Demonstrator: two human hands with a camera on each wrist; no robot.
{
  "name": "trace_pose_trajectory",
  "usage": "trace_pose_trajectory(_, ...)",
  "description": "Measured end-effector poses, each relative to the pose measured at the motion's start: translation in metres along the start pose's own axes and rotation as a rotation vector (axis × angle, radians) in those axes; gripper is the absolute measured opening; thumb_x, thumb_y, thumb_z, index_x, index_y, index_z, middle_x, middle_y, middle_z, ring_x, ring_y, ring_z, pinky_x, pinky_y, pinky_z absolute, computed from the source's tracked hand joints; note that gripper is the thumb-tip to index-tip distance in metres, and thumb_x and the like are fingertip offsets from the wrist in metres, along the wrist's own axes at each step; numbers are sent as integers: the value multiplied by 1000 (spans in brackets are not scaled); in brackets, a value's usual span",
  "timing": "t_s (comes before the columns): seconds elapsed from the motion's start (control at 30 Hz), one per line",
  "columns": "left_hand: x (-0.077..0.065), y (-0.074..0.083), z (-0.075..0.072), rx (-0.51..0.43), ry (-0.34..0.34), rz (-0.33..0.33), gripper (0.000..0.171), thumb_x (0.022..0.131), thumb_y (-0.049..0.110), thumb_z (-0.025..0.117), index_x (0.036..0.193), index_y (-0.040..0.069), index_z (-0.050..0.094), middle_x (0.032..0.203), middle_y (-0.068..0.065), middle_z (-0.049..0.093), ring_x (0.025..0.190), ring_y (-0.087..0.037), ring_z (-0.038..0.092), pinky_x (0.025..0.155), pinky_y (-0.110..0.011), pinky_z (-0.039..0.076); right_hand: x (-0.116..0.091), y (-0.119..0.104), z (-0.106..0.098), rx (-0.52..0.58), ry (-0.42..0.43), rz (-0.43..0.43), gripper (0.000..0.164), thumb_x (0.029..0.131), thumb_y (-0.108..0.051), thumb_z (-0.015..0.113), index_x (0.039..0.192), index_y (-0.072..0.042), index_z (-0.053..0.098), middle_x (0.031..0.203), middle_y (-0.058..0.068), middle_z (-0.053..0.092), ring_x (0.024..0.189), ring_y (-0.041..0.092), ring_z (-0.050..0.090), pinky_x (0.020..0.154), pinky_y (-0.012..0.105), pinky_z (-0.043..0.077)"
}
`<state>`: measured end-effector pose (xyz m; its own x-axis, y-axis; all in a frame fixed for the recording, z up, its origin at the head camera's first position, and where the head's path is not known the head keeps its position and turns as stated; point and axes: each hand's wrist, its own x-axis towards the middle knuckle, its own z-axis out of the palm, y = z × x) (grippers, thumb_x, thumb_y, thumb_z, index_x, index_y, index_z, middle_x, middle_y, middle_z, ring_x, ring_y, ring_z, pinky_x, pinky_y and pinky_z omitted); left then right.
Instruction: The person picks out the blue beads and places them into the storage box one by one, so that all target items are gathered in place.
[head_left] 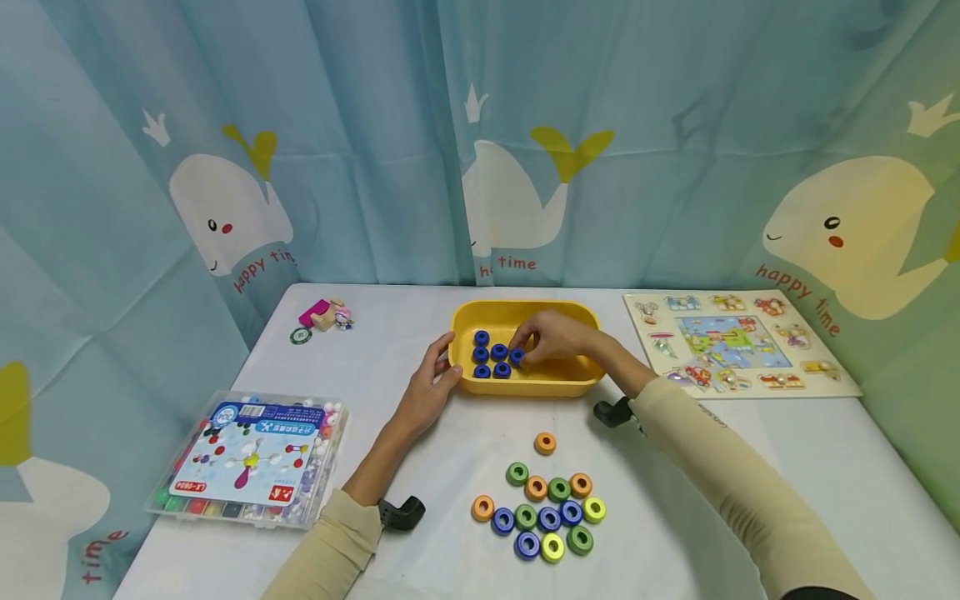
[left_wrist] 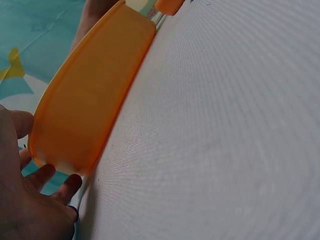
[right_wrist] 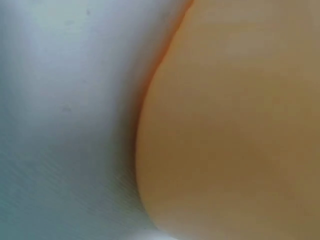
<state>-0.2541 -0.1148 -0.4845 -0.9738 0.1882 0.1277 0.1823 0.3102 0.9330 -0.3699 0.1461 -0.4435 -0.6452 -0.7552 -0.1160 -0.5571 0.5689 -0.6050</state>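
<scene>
A yellow plastic bin (head_left: 540, 388) stands at the back middle of the table, with several small dark blue rings (head_left: 482, 355) grouped in its left half. My right hand (head_left: 555, 335) reaches into the bin and pinches a blue ring (head_left: 517, 357) at the right of that group. Against the bin's left end my left hand (head_left: 427, 392) rests, its fingers spread along the wall. The left wrist view shows these fingertips touching the bin's end wall (left_wrist: 90, 90). Only the bin's outer side (right_wrist: 225, 140) and the tabletop fill the right wrist view; the right hand is hidden there.
Several loose orange, green, yellow and blue rings (head_left: 549, 519) lie in front of the bin. A clear case of coloured pieces (head_left: 247, 467) lies at left. A wooden puzzle board (head_left: 738, 342) is at back right, small toys (head_left: 324, 317) at back left. A whale-print curtain (head_left: 375, 167) hangs behind.
</scene>
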Motion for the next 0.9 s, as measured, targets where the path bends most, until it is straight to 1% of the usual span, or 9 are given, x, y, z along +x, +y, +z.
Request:
trace_pose_trajectory(0.13,0,-2,1,11,9,0,54,97,26,48,146,30,25,148,8,27,124,-19,43,102,-43,33,-1,0,2,-4,4,3,28,74,-26,79,99,-17,72,91,-7,68,81,16,59,71,30,49)
trace_pose_trajectory(0.33,0,-3,1,15,20,13,54,96,26,48,146,27,27,146,9,29,122,-19,45,101,-42,34,-7,-5,-3,4,20,15,31,76,-26,76,104,-14,71,96,-7,67,83,14,60,73,29,49)
trace_pose_trajectory(0.43,0,-3,0,-2,16,25,54,97,25,49,146,25,28,146,8,30,121,-19,46,100,-41,35,-16,-19,-9,-5,56,-8,31,77,-26,74,106,-14,71,97,-5,67,77,13,59,69,29,49)
trace_pose_trajectory(0.5,0,-2,-1,-14,9,32,54,97,25,49,146,25,27,147,7,30,121,-19,45,100,-41,36,-24,-35,-11,-18,74,-51,29,77,-26,75,104,-17,71,96,-6,68,74,12,58,67,29,49)
trace_pose_trajectory(0.57,0,-2,-2,-19,-2,36,54,97,24,48,146,25,26,148,5,28,121,-20,45,100,-42,35,-34,-55,-8,-20,69,-106,26,78,-27,75,103,-22,71,96,-10,67,73,11,57,65,29,49)
trace_pose_trajectory(0.63,1,-3,-2,-26,-11,39,55,97,24,48,147,24,25,149,3,27,123,-23,44,101,-44,34,-45,-76,0,-19,30,-185,24,78,-26,75,101,-27,70,94,-14,66,72,9,57,64,27,49)
trace_pose_trajectory(0.73,1,-3,-3,-27,-9,44,55,97,25,49,147,23,25,148,2,28,122,-24,44,101,-45,33,-60,-104,19,13,-96,-291,24,79,-25,74,102,-32,69,94,-19,64,70,5,56,63,24,49)
trace_pose_trajectory(0.8,0,-3,-2,-24,-1,43,54,97,25,49,147,23,26,148,3,29,122,-24,44,101,-44,33,-68,-117,34,34,-196,-354,24,80,-24,73,102,-31,68,94,-18,63,68,3,55,61,21,48)
trace_pose_trajectory(0.9,0,-4,-1,-13,15,40,54,97,24,49,146,24,28,146,7,31,121,-20,45,101,-41,35,-76,-128,53,69,-330,-412,23,81,-22,72,104,-27,69,96,-17,63,67,-1,54,61,18,48)
